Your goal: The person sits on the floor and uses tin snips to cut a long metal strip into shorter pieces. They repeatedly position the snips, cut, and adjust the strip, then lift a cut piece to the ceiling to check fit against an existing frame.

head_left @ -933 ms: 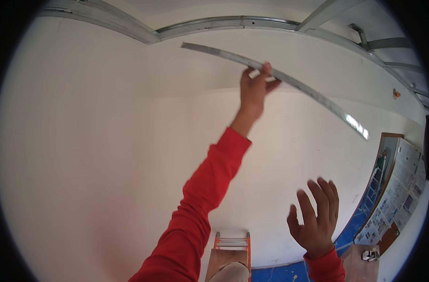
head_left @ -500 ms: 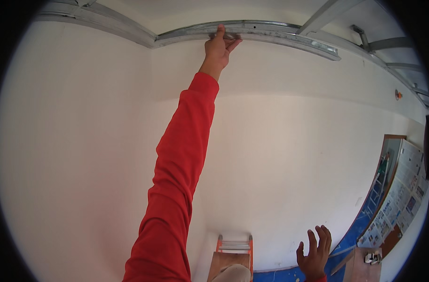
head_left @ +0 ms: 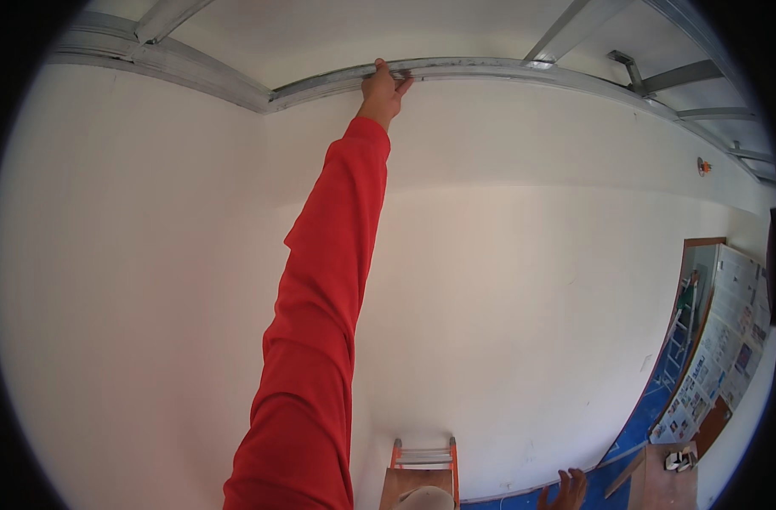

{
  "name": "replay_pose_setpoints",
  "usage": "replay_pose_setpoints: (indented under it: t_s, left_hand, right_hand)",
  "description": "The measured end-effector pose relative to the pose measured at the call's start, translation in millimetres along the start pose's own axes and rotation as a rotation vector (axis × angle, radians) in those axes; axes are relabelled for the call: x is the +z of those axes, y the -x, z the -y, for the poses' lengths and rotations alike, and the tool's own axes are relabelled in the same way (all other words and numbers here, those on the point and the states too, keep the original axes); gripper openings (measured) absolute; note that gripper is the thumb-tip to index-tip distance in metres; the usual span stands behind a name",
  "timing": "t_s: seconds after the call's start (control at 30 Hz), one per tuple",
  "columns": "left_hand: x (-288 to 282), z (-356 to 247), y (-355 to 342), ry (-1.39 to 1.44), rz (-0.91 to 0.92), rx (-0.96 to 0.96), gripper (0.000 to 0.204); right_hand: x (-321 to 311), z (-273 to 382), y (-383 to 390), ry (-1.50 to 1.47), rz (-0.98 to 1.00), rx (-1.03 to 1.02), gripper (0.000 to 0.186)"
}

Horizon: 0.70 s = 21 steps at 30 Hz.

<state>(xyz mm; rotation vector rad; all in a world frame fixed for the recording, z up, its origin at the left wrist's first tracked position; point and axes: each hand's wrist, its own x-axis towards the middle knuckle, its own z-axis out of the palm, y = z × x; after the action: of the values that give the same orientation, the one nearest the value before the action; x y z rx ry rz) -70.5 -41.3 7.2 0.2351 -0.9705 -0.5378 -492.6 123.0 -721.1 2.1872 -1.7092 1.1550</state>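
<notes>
My left hand (head_left: pixel 381 92), at the end of a raised red sleeve, grips a long galvanized metal channel (head_left: pixel 464 68) at the top of the wall. The thumb lies up its near face, and at least one finger sticks out below it to the right. The channel lies along the ceiling framing, close to the wall's top edge. Low on the right, my right hand (head_left: pixel 566 490) shows only in part at the frame's lower edge. Its fingers point up, slightly curled and apart, with nothing visible in them.
Metal ceiling framing (head_left: pixel 171 64) runs along the left wall, with crossbars (head_left: pixel 575 30) overhead. An orange ladder (head_left: pixel 454 455) with a brown board stands below. At right are a doorway with another ladder (head_left: pixel 679 336), a newspaper-covered panel (head_left: pixel 721 331) and blue floor covering.
The channel has gone from hanging slightly below the framing to lying along it, still in my left hand. My right hand has dropped toward the lower edge. The view has tilted up slightly.
</notes>
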Motion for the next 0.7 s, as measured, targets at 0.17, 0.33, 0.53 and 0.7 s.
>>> replay_pose_setpoints:
  t_s: [0.17,0.33,0.53,0.7]
  left_hand:
    - [-5,1,-5,-0.090,0.063,-0.014,0.052]
    - [-12,11,-6,-0.067,0.071,-0.019,0.051]
    - [-33,10,-2,-0.013,0.101,-0.009,0.055]
    - [-38,-4,-11,0.021,0.120,0.001,0.052]
  right_hand:
    - [68,-41,103,-0.042,0.274,0.295,0.070]
    - [119,-78,172,-0.008,0.424,0.383,0.065]
    - [162,-108,209,0.050,0.528,0.356,0.059]
    - [174,-116,225,0.089,0.477,0.343,0.063]
